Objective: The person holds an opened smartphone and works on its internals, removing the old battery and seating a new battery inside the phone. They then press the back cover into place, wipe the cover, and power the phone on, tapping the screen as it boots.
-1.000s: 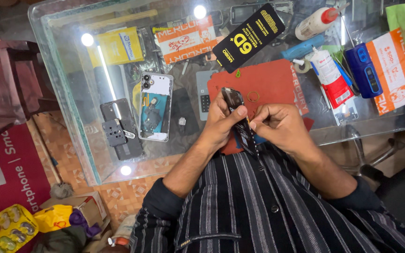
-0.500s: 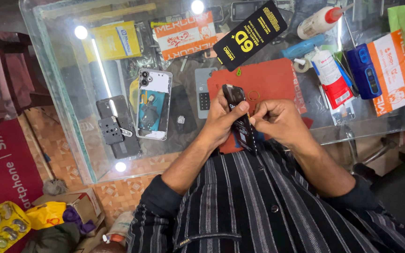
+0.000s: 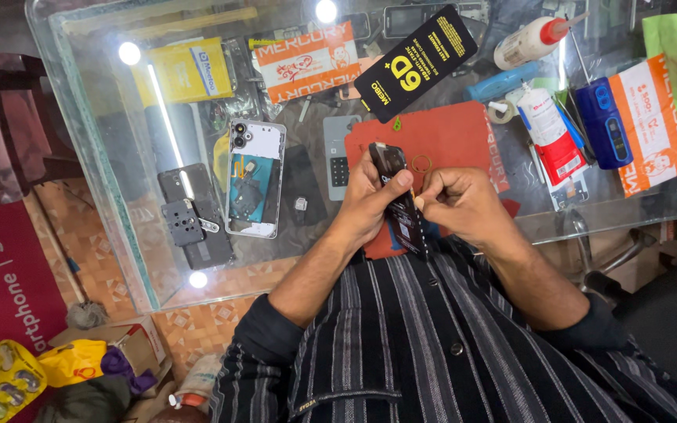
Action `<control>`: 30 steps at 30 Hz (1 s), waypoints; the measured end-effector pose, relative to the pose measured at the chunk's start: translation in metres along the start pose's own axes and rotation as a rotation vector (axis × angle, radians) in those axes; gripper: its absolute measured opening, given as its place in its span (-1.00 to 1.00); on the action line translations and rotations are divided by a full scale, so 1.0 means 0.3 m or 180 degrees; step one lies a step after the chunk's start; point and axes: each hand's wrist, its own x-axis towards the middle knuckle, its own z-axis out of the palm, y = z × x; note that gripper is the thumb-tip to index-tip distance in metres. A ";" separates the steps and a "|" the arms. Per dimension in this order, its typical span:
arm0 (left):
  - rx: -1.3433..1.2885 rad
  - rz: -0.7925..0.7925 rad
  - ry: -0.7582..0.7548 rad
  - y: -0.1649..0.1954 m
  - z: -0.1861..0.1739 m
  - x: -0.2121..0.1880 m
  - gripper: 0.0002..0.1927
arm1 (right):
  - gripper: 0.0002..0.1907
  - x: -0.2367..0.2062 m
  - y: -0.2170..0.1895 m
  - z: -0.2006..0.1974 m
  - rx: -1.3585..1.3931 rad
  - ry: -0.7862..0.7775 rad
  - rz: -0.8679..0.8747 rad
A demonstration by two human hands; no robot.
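My left hand (image 3: 370, 200) grips a slim black phone part (image 3: 401, 205) upright over the red work mat (image 3: 448, 141), thumb pressed on its face. My right hand (image 3: 456, 205) pinches at the part's right edge with fingertips closed on something too small to make out. Both hands sit close to my striped shirt at the near edge of the glass counter (image 3: 103, 180).
An opened white phone (image 3: 254, 178) with its insides showing lies left of the mat, beside a dark back cover (image 3: 193, 215). A black flat package (image 3: 415, 63), orange packets, a glue bottle (image 3: 530, 41), a red-white tube (image 3: 552, 133) and a blue device (image 3: 603, 121) crowd the counter.
The hands and the black part stay in nearly the same place. The view has shifted slightly, and my right fingers have closed in at the part's edge.
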 end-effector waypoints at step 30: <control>-0.0052 -0.0049 0.0098 -0.001 0.001 0.020 -0.57 | -0.85 0.012 -0.010 0.012 -0.0325 0.0180 -0.0106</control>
